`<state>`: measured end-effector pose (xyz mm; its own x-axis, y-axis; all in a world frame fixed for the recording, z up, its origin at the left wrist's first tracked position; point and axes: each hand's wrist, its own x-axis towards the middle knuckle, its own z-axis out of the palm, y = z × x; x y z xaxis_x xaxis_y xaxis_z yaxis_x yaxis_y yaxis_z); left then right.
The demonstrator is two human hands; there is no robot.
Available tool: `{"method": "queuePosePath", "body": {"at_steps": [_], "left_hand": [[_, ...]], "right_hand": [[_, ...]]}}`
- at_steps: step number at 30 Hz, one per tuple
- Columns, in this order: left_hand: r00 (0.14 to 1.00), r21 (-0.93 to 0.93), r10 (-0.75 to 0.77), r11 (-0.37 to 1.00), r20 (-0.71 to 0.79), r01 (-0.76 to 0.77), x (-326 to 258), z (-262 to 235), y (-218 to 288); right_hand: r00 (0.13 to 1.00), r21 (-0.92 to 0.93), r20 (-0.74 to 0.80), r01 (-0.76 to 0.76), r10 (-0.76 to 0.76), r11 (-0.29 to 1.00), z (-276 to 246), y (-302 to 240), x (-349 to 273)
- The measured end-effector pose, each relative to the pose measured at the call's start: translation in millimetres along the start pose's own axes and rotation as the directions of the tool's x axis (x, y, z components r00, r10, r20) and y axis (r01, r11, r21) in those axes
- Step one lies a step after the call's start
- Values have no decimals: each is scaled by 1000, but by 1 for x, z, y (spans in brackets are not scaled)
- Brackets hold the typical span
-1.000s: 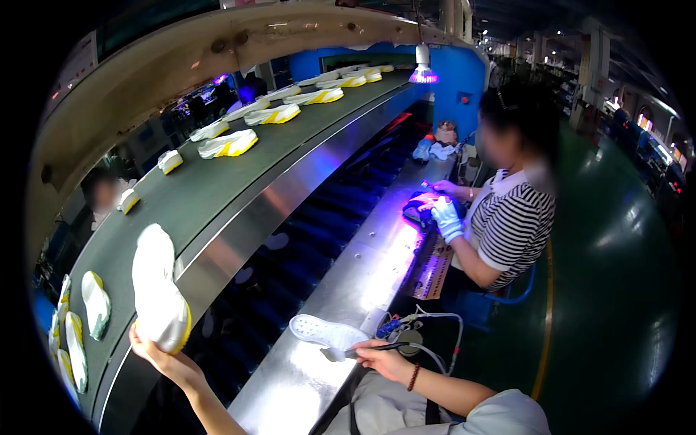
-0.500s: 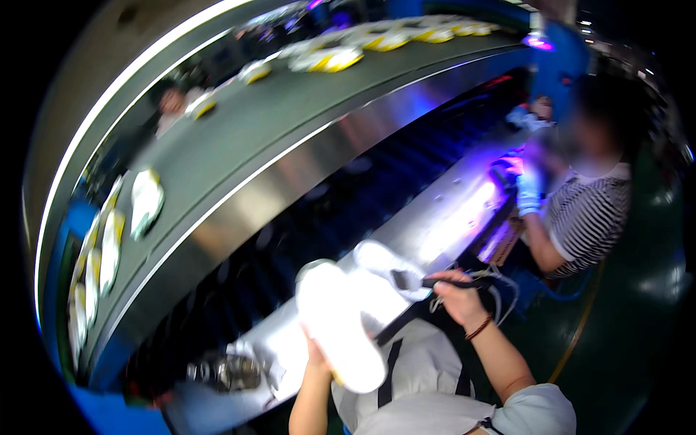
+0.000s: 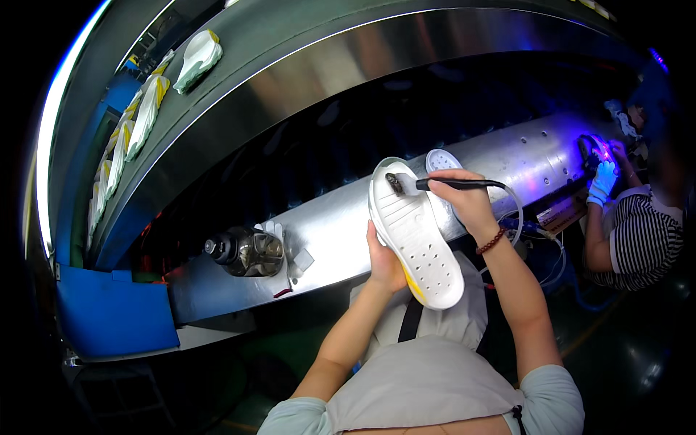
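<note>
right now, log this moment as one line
left hand: holds white sole | right hand: holds black-handled brush over sole | bench: dark bottle, second sole

A long brushed-metal tabletop (image 3: 333, 232) runs diagonally across the middle, bright at its centre and washed violet toward its right end. Beyond a dark gap, a shiny metal side panel (image 3: 304, 94) curves along a dark green conveyor belt (image 3: 268, 32). A white light strip (image 3: 49, 159) glows down the left edge, above a blue metal housing (image 3: 116, 312). The dark green floor (image 3: 641, 355) shows glossy reflections at lower right.
</note>
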<state>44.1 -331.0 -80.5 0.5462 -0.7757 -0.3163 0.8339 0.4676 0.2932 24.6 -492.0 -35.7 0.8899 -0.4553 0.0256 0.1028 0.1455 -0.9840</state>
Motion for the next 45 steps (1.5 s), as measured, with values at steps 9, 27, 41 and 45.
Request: {"method": "queuePosePath", "body": {"at_steps": [9, 27, 41, 45], "left_hand": [[967, 233, 200, 959, -158, -160, 2, 1, 34], [968, 87, 68, 992, 244, -91, -19, 28, 20], [822, 231, 437, 813, 365, -535, 1, 37, 37], [805, 207, 531, 784, 265, -586, -1, 54, 40]], "right_hand": [[862, -423, 408, 471, -301, 774, 26, -8, -56], [916, -59, 401, 13, 12, 998, -4, -50, -44], [708, -38, 671, 328, -220, 944, -21, -37, -48], [859, 16, 485, 177, -163, 984, -28, -30, -46]]}}
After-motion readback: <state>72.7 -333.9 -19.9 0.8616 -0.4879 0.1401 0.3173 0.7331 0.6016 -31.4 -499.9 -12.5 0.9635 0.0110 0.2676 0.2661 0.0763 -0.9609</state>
